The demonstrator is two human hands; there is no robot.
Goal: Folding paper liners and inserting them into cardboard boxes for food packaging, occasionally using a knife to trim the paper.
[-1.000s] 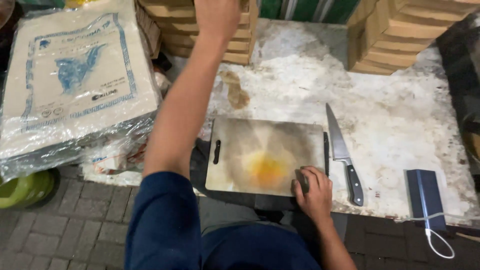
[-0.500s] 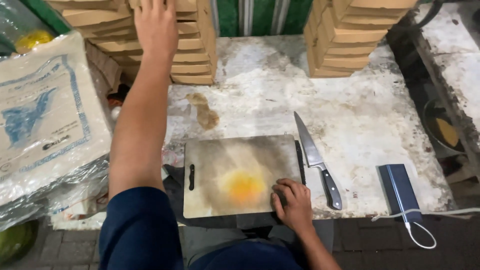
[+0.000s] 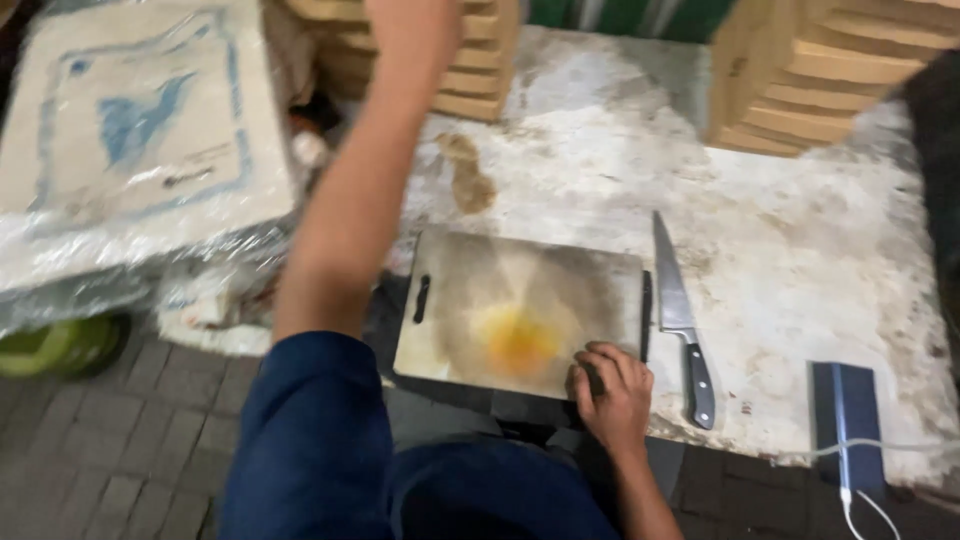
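Our right hand [image 3: 612, 392] curls on the near edge of the cutting board [image 3: 520, 310], perhaps gripping it. Knife [image 3: 680, 315] lies just beside. Left hand [image 3: 415, 25] reaches the stacked boxes [image 3: 480, 60]; fingers unseen.

My hands at the stained cutting board

My right hand [image 3: 612, 392] rests curled on the near edge of the cutting board [image 3: 515, 305], beside its yellow stain. My left hand [image 3: 415, 25] reaches up to the stacked wooden crates [image 3: 480, 60]. A knife [image 3: 680, 315] lies just right of the board; a dark power bank [image 3: 848, 425] sits farther right.
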